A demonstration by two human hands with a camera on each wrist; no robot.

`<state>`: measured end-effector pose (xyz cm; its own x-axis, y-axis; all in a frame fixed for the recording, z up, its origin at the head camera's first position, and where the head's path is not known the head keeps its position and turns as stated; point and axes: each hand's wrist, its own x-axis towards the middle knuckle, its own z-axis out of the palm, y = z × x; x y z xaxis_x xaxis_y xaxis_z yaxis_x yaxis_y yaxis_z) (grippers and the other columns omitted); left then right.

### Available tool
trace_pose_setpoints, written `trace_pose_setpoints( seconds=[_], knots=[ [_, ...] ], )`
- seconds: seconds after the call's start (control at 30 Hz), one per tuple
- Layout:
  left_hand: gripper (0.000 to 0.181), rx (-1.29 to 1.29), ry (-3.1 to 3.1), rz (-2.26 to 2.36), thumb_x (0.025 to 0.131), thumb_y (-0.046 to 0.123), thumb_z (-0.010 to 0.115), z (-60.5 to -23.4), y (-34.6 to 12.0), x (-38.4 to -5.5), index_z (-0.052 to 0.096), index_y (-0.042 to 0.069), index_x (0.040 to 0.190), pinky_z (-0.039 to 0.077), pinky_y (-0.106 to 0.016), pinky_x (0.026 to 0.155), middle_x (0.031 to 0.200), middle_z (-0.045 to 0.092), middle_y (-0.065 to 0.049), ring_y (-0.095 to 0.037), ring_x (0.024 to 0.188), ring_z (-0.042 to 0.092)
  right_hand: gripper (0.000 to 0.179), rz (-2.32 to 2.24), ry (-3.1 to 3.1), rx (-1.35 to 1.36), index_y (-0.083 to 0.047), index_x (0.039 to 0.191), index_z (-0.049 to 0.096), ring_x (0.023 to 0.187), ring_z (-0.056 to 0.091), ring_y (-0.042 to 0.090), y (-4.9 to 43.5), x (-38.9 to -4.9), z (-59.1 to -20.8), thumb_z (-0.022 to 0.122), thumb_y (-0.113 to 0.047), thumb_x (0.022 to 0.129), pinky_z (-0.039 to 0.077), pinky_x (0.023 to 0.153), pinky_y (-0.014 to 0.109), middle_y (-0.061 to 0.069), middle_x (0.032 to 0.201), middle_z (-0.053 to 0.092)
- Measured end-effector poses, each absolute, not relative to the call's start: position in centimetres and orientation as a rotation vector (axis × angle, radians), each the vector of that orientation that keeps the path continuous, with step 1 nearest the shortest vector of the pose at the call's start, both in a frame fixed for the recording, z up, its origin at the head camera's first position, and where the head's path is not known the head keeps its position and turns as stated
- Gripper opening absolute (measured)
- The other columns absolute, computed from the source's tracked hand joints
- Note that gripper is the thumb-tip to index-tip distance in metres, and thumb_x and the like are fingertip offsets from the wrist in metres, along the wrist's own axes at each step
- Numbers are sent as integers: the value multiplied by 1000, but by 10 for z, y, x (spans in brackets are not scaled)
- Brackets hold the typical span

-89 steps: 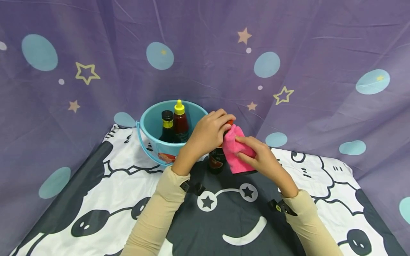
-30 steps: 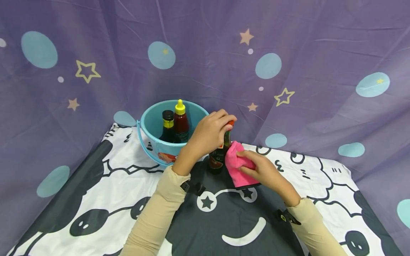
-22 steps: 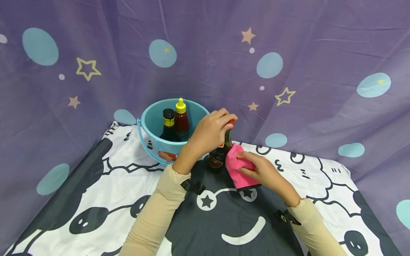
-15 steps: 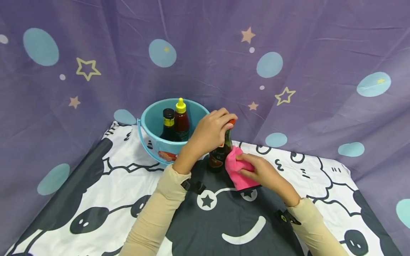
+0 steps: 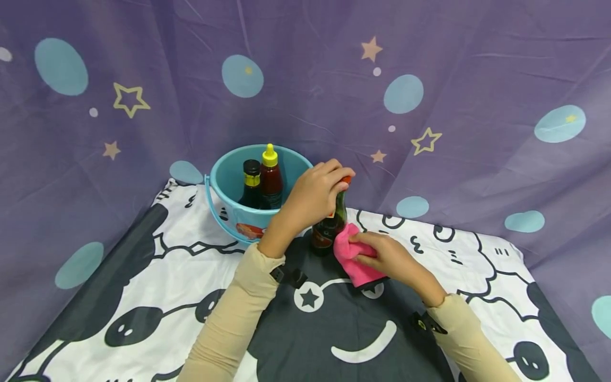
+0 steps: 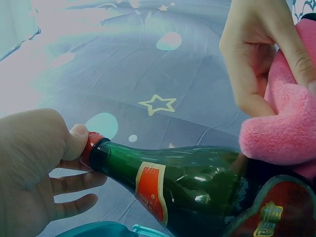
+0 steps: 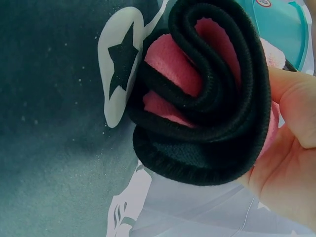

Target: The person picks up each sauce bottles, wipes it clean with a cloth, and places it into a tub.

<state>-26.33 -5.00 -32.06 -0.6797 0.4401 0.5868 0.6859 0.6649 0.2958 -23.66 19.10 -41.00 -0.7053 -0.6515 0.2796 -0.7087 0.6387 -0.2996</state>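
A green glass sauce bottle (image 6: 192, 182) with a red cap (image 6: 90, 150) and red labels stands on the cloth-covered table, right of the bucket. My left hand (image 5: 312, 193) pinches its cap between thumb and fingers. My right hand (image 5: 393, 257) grips a folded pink cloth (image 5: 350, 257) with a dark edge, and the cloth touches the lower right side of the bottle. In the right wrist view the folded dark edge (image 7: 197, 123) of the cloth fills the middle, and my right hand (image 7: 291, 143) holds it from the right. The bottle is hidden there.
A light blue bucket (image 5: 238, 215) with a handle stands left of the bottle. Inside it are a dark bottle with a black cap (image 5: 251, 180) and a red-brown bottle with a yellow tip (image 5: 271, 175). A purple patterned curtain (image 5: 305, 79) hangs behind the table.
My right hand has moved the pink cloth down the bottle, from near its neck to its lower body. My left hand stays on the cap and the bottle stands in the same spot.
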Motion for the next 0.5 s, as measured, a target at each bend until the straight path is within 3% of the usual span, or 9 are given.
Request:
trace_pose_setpoints(
  seconds=[0.37,0.5],
  knots=[
    [28,-876,-2416,-697,105,19,55,-321,-50,-262,68,10,127,51,-32,88,109,64,-6,-22,93,57,40,540,-2796,1154,-11,123,72,98,71,18,189,-238,-411,83,-14,85,57,87,40,2,111,76],
    [28,-875,-2408,-696,105,19,55,-320,-50,-262,68,10,127,51,-33,87,109,64,-6,-22,93,57,40,528,-2793,1162,-12,123,73,93,69,16,189,-238,-411,83,-14,84,57,82,36,2,109,76]
  ],
)
